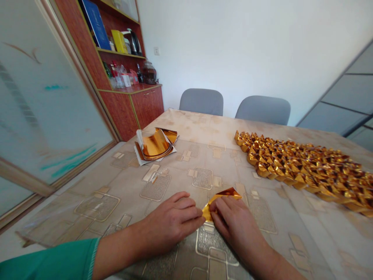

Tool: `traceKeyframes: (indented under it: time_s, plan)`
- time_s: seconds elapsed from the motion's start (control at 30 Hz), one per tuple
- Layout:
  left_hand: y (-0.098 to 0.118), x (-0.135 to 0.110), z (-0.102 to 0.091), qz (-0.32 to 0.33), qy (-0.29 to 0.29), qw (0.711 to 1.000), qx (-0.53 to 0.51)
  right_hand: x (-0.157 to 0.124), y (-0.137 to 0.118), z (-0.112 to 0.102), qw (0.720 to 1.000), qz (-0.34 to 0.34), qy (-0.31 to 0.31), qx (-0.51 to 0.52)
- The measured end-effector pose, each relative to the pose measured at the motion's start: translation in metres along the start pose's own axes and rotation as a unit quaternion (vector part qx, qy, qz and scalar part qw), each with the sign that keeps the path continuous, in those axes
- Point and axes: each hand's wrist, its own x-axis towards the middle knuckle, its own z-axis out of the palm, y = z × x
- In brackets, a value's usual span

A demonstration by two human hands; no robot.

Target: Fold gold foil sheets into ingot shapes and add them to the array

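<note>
Room has white wall, and a red-brown wooden cabinet [147, 105] stands by a frosted glass door [49, 105], w/ bottles and a kettle [134, 42] on its shelves. Two grey chairs [201, 102] wait at far side of a table with beige patterned cover [186, 124]. On the right of the table lie many folded gold foil pieces [303, 171], packed close in long rows. On the left is a curled pile of foil sheets [155, 144], well apart from them.

Near the table edge, the person's left hand [171, 221], w/ green sleeve [43, 264], and right hand [236, 221] meet on a folded gold foil sheet [217, 200]. This sheet lies on the cover between both hands, approx. below the rows' left end, not touching them. Left fingers [195, 214] are together, tips against the foil's left side. Right fingers [221, 208] are narrow, pressing on top. Hands hide most of the fold, so its exact shape I cannot tell.
</note>
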Motion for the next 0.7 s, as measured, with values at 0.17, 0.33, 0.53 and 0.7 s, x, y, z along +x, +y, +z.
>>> traceKeyframes:
  time_s: [0.17, 0.33, 0.53, 0.7]
  plan:
    - [0.000, -0.003, 0.002, -0.017, -0.006, 1.000, 0.001, -0.009, 0.007, -0.005, 0.999, -0.010, -0.008, -0.030]
    - [0.000, 0.003, 0.004, -0.019, -0.009, 1.000, 0.017, -0.019, 0.012, -0.009, 0.999, -0.016, 0.003, -0.043]
    - [-0.009, 0.028, 0.013, 0.001, 0.028, 0.999, 0.021, -0.015, 0.017, -0.020, 0.990, 0.023, 0.121, -0.063]
    - [-0.015, 0.035, 0.018, -0.001, 0.023, 1.000, -0.018, -0.012, 0.023, -0.022, 0.991, 0.018, 0.120, -0.060]
